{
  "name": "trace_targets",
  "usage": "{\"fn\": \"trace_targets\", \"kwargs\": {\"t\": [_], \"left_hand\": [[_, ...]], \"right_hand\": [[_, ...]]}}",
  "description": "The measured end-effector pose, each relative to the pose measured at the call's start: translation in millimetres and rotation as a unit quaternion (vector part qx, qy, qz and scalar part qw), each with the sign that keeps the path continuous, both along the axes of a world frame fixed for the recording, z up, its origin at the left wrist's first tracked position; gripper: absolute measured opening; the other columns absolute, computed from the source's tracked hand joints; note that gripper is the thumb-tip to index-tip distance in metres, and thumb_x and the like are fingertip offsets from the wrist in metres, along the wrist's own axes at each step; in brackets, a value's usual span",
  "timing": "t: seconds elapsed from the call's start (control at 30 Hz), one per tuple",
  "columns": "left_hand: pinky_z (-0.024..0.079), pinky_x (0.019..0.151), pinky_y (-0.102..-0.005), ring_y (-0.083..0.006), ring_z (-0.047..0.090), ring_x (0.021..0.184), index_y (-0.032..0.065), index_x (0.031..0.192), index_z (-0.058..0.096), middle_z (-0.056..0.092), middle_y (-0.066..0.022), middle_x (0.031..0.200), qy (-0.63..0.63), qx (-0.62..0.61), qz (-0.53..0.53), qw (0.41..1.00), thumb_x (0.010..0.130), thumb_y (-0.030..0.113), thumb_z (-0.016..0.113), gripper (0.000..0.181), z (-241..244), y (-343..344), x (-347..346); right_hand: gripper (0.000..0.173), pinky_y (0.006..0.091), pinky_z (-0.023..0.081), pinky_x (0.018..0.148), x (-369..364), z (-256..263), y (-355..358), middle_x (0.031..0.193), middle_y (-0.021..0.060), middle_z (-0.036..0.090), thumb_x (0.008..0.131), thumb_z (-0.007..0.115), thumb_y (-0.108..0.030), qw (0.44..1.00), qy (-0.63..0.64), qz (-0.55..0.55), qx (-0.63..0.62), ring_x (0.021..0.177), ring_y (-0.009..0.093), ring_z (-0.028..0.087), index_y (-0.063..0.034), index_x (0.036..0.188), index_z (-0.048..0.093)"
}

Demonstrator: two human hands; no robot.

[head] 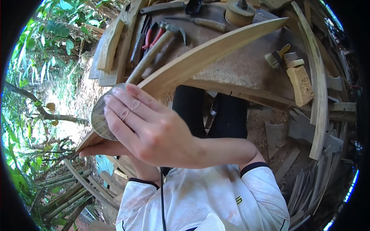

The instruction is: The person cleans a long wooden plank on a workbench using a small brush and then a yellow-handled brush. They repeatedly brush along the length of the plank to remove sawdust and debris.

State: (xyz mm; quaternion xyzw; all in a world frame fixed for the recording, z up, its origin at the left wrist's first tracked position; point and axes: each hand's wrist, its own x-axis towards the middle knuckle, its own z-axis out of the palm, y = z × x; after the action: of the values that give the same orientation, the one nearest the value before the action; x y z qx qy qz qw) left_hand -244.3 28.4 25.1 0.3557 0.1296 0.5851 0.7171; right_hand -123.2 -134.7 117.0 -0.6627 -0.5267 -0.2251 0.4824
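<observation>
A long, curved wooden piece (208, 53) tapers to a point over the workbench and runs diagonally down to my left side. My right hand (150, 127) lies across a thin round disc (99, 115), probably a worn sanding disc, holding it against the wood. Fingers together, it covers part of the disc and of the wood. Below, my left hand (107, 148) supports the near end of the wooden piece, its thumb along the lower edge; its other fingers are hidden. Just beyond the disc, a claw hammer's wooden handle (150, 56) passes close to the wood.
On the workbench (242, 72) are red-handled pliers (153, 36), a wooden-handled knife (209, 24), a round wooden block with a bolt (240, 13), a paintbrush (276, 56) and a carved wood block (300, 85). Curved strips (318, 86) stand at right. Plants (57, 29) grow at left.
</observation>
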Motion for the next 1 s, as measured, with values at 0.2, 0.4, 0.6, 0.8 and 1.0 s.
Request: {"fn": "trace_targets", "kwargs": {"t": [0.2,0.4,0.6,0.8,1.0], "left_hand": [[0.043,0.123,-0.0595,-0.0314,0.06,0.139,0.0201,0.145,0.062,0.061,-0.007,0.151,0.046,0.036,0.299,0.952,0.098,0.087,0.043,0.084,56,-9,14],[0.041,0.125,-0.0626,-0.0337,0.057,0.143,0.0181,0.153,0.056,0.059,-0.011,0.153,0.076,0.073,0.34,0.934,0.1,0.086,0.038,0.088,65,0,4],[0.047,0.122,-0.0535,-0.0224,0.065,0.132,0.0236,0.14,0.063,0.063,-0.0027,0.145,0.075,0.093,0.336,0.934,0.101,0.084,0.043,0.074,70,8,-5],[0.036,0.129,-0.0579,-0.0322,0.056,0.143,0.0112,0.151,0.058,0.059,-0.0107,0.156,0.018,0.109,0.344,0.932,0.1,0.081,0.05,0.087,77,37,-32],[0.035,0.13,-0.0588,-0.0323,0.056,0.143,0.0113,0.148,0.061,0.06,-0.0117,0.153,0.003,0.036,0.373,0.927,0.101,0.077,0.054,0.081,89,25,-25]], "right_hand": [[0.025,0.0454,0.058,0.106,103,-23,-60,0.106,0.0145,0.077,0.094,0.069,-0.01,0.989,-0.019,-0.15,-0.008,0.099,0.03,0.076,-0.0048,0.118,0.074],[0.032,0.0396,0.057,0.088,171,-25,-109,0.075,0.0137,0.074,0.113,0.059,-0.026,0.956,0.053,-0.282,-0.065,0.059,0.021,0.068,-0.0029,0.126,0.076],[0.035,0.0379,0.06,0.084,140,-33,-59,0.071,0.0144,0.07,0.113,0.062,-0.029,0.983,-0.083,-0.159,0.036,0.057,0.02,0.066,-0.0002,0.127,0.076],[0.03,0.0445,0.061,0.076,190,-27,-114,0.08,0.0198,0.074,0.113,0.059,-0.027,0.939,0.119,-0.314,-0.07,0.069,0.034,0.073,-0.002,0.119,0.075],[0.019,0.0467,0.061,0.09,163,-20,-85,0.106,0.0214,0.078,0.106,0.064,-0.013,0.987,-0.009,-0.163,-0.006,0.1,0.04,0.076,0.0,0.113,0.075]]}}
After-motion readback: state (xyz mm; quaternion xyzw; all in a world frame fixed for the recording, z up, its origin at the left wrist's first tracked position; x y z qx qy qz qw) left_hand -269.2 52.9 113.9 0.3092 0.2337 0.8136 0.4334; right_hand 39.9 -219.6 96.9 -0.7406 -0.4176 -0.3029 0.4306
